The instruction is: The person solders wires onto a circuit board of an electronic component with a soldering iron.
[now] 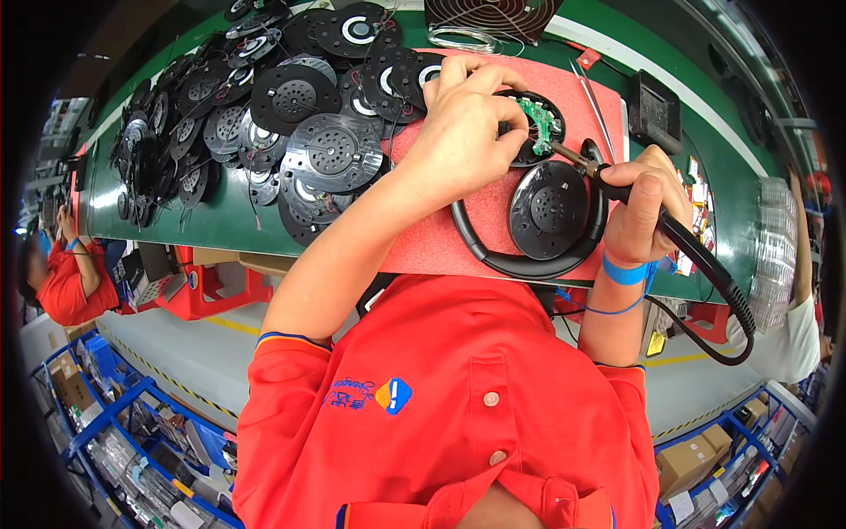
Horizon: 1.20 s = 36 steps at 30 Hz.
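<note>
My right hand (pixel 650 207) grips a soldering iron (pixel 621 187) by its black handle. The iron's tip meets or nearly meets a green circuit board (pixel 542 123) set in an open headphone ear cup. Over the board's left side, my left hand (pixel 467 128) is closed with its fingertips together; what they pinch, if anything, is too small to make out. Below the board lies a round black speaker plate (pixel 548 210), inside the curve of the black headband (pixel 515 264). All this rests on a pink foam mat (pixel 423 242).
Many black speaker discs (pixel 330 154) with thin wires are heaped at the left. Metal tweezers (pixel 597 110) lie beyond the ear cup, near a black box (pixel 655 110). A coil of solder wire (pixel 463 38) sits before a fan grille (pixel 493 13). Clear plastic trays (pixel 774 256) stand right.
</note>
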Each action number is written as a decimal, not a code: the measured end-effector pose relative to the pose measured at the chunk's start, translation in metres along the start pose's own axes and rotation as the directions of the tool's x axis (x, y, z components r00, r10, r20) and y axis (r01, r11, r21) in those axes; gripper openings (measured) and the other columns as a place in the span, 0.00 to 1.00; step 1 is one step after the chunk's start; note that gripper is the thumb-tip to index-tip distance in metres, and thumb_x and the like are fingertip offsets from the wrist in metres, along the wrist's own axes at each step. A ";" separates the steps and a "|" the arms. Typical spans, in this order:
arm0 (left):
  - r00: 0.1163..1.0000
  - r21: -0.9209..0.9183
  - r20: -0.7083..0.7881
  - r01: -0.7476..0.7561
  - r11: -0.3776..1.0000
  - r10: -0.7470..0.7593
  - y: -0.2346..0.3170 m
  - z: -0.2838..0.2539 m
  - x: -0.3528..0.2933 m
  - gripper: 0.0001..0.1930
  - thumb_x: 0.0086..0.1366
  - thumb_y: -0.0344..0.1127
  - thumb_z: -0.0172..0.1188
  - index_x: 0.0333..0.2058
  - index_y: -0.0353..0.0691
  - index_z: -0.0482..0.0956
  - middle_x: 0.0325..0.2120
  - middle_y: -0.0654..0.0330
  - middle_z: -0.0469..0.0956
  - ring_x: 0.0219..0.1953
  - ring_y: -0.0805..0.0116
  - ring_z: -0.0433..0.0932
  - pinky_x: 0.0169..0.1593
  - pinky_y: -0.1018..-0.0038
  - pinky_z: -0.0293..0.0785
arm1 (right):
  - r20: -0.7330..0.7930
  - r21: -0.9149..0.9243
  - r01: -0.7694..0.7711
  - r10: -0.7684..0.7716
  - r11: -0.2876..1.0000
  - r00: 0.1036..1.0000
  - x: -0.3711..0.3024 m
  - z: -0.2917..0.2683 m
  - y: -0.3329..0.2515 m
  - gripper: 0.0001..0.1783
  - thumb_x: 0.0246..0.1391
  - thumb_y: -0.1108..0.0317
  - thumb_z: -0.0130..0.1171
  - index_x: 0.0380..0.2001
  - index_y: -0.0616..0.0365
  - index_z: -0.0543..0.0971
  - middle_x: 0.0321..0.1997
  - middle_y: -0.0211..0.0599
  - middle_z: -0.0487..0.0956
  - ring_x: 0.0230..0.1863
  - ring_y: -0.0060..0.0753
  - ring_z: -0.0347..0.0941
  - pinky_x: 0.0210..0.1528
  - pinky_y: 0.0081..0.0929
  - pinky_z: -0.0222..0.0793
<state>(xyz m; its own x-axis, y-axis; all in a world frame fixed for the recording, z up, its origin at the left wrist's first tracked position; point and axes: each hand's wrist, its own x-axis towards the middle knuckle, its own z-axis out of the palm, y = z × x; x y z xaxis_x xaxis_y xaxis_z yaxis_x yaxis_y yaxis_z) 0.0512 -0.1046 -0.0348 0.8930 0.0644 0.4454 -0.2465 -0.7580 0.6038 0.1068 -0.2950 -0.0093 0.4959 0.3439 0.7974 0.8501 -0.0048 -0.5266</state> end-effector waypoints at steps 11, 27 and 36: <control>0.986 0.106 0.028 -0.168 0.980 0.165 -0.001 -0.003 0.002 0.05 0.45 0.30 0.64 0.24 0.43 0.79 0.43 0.64 0.74 0.52 0.57 0.64 0.54 0.61 0.57 | 0.014 -0.043 -0.023 0.023 0.999 1.000 0.002 0.005 -0.006 0.20 0.57 0.66 0.48 0.15 0.67 0.74 0.15 0.38 0.72 0.16 0.26 0.59 0.21 0.25 0.51; 0.976 0.218 0.033 -0.219 0.951 0.217 0.006 -0.004 0.002 0.04 0.45 0.30 0.63 0.23 0.42 0.80 0.43 0.64 0.74 0.55 0.55 0.63 0.53 0.58 0.56 | 0.045 -0.058 -0.065 0.067 0.996 0.997 0.002 0.007 -0.008 0.19 0.55 0.65 0.50 0.15 0.67 0.75 0.15 0.36 0.72 0.16 0.24 0.58 0.21 0.24 0.49; 0.972 0.318 0.077 -0.236 0.918 0.223 0.012 -0.004 0.001 0.04 0.46 0.31 0.63 0.24 0.42 0.81 0.41 0.64 0.75 0.55 0.56 0.64 0.53 0.56 0.55 | 0.056 -0.053 -0.048 0.051 0.997 0.997 0.001 0.005 -0.009 0.19 0.55 0.65 0.50 0.15 0.67 0.75 0.15 0.36 0.73 0.16 0.24 0.58 0.21 0.24 0.49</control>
<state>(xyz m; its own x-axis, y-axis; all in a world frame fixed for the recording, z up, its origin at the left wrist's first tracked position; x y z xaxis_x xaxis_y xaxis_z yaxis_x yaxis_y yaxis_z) 0.0476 -0.1106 -0.0246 0.8417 -0.1563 0.5168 -0.3172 -0.9177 0.2390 0.0985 -0.2898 -0.0053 0.5275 0.3956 0.7518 0.8337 -0.0708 -0.5477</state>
